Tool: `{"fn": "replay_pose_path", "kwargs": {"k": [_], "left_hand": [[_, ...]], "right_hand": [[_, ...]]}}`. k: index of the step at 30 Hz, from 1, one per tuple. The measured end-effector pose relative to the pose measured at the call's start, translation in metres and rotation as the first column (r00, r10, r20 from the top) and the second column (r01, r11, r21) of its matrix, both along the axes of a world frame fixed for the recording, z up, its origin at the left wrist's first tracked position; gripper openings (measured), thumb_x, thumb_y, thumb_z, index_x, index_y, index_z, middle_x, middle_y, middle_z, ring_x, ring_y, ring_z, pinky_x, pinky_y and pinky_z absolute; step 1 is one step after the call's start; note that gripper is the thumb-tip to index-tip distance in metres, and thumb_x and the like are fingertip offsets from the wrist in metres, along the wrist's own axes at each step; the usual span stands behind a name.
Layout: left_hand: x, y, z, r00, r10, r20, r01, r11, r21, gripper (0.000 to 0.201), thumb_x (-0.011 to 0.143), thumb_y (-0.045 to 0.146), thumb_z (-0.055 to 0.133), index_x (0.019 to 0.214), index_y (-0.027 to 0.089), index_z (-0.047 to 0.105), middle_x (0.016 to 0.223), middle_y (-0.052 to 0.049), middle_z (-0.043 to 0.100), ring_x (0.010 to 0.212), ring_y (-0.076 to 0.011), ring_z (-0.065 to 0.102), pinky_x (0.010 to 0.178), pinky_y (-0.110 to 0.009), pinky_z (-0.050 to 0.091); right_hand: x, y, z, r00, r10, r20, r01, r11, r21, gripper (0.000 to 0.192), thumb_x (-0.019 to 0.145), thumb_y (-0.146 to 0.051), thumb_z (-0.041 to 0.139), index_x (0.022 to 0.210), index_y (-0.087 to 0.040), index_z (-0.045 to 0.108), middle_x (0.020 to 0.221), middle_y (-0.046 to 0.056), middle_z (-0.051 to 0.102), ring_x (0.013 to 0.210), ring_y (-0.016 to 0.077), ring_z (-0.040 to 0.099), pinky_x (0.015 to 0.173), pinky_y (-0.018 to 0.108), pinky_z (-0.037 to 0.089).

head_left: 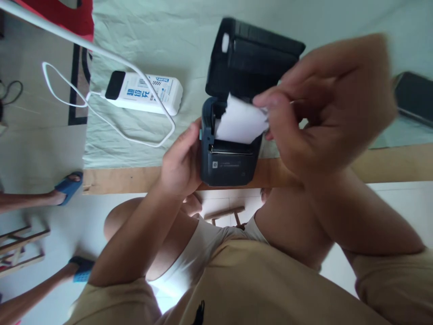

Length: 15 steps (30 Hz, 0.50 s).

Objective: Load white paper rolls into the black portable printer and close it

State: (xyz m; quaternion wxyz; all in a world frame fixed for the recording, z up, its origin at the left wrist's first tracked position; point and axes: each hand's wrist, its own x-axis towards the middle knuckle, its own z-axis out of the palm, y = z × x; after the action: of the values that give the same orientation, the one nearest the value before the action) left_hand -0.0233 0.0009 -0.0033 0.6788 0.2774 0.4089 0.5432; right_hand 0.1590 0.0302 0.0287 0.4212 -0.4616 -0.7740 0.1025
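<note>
A dark portable label printer (232,169) rests at the table's front edge, its lid (257,61) swung up and back. My left hand (182,162) grips the printer's left side, thumb along the casing. White paper (241,122) with a ragged torn edge rises out of the printer's compartment. Between thumb and index finger, my right hand (324,104) pinches the right end of this paper. The rest of the compartment's inside is mostly covered by the paper.
Left of the printer lies a white power bank (149,92) with a white cable (135,140) plugged in. A dark phone-like object (414,97) sits at the right. A light green cloth (189,27) covers the table above its wooden edge (389,162). Another person's feet in blue slippers (71,185) show at left.
</note>
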Motion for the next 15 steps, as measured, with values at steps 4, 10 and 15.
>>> {"fn": "replay_pose_path", "kwargs": {"k": [4, 10, 15], "left_hand": [[-0.0052, -0.0039, -0.0047, 0.998, 0.042, -0.045, -0.041, 0.999, 0.014, 0.024, 0.094, 0.039, 0.065, 0.102, 0.018, 0.073, 0.097, -0.005, 0.076, 0.126, -0.0279, 0.069, 0.103, -0.035, 0.058], [-0.0076, -0.0062, -0.0069, 0.997, 0.067, -0.038, -0.067, 0.998, 0.016, 0.024, 0.091, 0.042, 0.07, 0.1, 0.02, 0.074, 0.097, -0.002, 0.076, 0.117, -0.0253, 0.072, 0.094, -0.03, 0.06], [-0.0092, -0.0054, -0.0089, 0.998, 0.039, -0.041, -0.039, 0.999, 0.01, 0.025, 0.09, 0.044, 0.073, 0.098, 0.02, 0.072, 0.088, -0.001, 0.073, 0.098, -0.0201, 0.073, 0.081, -0.024, 0.058]], "right_hand": [[-0.0099, -0.0013, -0.0012, 0.992, -0.074, 0.103, 0.061, 0.99, 0.126, 0.007, 0.097, -0.021, 0.061, 0.099, -0.025, 0.066, 0.078, -0.007, 0.071, 0.059, 0.0085, 0.063, 0.06, 0.027, 0.046], [-0.0072, 0.0018, -0.0014, 0.962, 0.057, 0.266, -0.082, 0.993, 0.081, 0.012, 0.096, -0.02, 0.061, 0.105, -0.024, 0.069, 0.078, -0.005, 0.074, 0.062, 0.0105, 0.065, 0.061, 0.029, 0.045], [-0.0078, 0.0024, -0.0069, 0.894, 0.064, 0.444, -0.103, 0.993, 0.065, 0.013, 0.095, -0.03, 0.062, 0.086, -0.023, 0.068, 0.09, 0.0, 0.079, 0.069, 0.0146, 0.069, 0.051, 0.033, 0.028]]}}
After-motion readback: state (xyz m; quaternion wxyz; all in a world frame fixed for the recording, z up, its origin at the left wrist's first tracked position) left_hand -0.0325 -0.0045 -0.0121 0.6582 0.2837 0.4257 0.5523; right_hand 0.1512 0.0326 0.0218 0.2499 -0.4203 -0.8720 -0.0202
